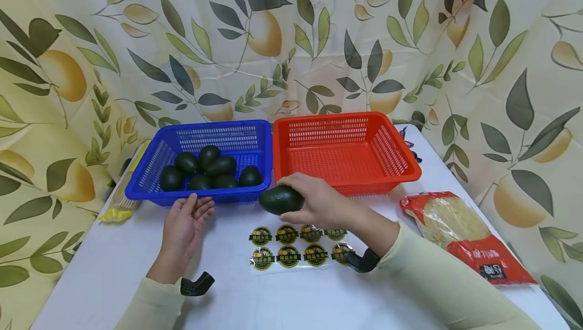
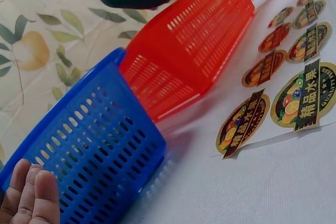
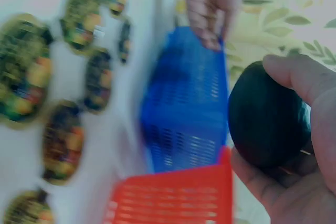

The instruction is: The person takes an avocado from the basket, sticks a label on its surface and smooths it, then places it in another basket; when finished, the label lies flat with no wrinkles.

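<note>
Toward the far edge of the white-clothed tabletop (image 1: pixel 237 292), a blue slotted plastic basket (image 1: pixel 214 140) stands on the left, right beside a red slotted plastic basket (image 1: pixel 325 163). Just in front of their neighbouring near corners, lifted off the cloth, is a dark-green oval avocado (image 1: pixel 279 200), gripped between the thumb and fingers of the person's right hand (image 1: pixel 319 201). The left hand (image 1: pixel 182 229) holds nothing that I can see, its fingers loosely bent at the blue basket's near rim; whether they touch it I cannot tell.

By my reckoning the work is at an early stage. Seven more avocados (image 1: pixel 220 166) lie in the blue basket, and I see none in the red one. The flat sheet of round black-and-gold labels (image 1: pixel 298 245), near the tabletop's middle, shows eight of them, and the held fruit bears none on the sides in view. Nearly everything seems left to do.

The most open room runs along the tabletop's near edge, in front of the labels. The sides are tighter: a yellow-ended packet (image 1: pixel 123 201) lies by the left edge, beside the blue basket, and a red-and-clear plastic bag (image 1: pixel 464 239) takes up much of the right edge. Between baskets and labels only a narrow strip shows.
</note>
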Demonstrator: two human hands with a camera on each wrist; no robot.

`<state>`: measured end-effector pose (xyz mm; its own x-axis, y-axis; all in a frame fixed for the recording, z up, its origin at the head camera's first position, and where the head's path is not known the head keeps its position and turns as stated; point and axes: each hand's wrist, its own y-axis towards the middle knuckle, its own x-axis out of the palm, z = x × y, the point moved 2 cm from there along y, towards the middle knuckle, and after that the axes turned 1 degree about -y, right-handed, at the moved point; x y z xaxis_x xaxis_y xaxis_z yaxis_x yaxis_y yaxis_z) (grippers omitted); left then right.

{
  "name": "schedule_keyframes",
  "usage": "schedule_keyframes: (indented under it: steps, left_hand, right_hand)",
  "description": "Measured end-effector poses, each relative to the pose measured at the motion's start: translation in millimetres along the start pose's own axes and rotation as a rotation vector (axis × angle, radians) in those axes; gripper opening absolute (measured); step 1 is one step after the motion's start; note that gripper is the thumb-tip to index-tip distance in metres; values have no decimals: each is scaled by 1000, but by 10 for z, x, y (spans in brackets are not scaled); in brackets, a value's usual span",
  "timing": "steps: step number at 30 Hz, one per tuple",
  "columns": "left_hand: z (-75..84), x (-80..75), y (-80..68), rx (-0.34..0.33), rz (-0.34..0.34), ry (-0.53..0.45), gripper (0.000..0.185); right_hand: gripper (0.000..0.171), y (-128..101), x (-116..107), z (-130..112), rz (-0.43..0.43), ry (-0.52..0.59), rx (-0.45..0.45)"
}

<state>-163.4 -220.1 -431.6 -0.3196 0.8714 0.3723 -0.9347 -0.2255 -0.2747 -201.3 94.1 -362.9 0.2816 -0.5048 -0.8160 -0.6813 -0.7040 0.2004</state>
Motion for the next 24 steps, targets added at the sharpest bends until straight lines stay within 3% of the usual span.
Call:
schedule_keyframes:
  steps: [6,14,18,24]
  left_hand:
    - [-1,-10,4,-1,0,2,27]
    - [-27,29,28,18,-8,49,29]
    - [-92,96,4,19,-32,172,37]
    - [-215,208,-76,90,-111,513,40]
  right_hand:
    - [58,-122,241,100,-30,-34,92]
    - [62,-63,509,261,-48,-208,98]
    - [67,-9,605,280,-54,-265,126]
    - [69,15,695,296,-73,-341,177]
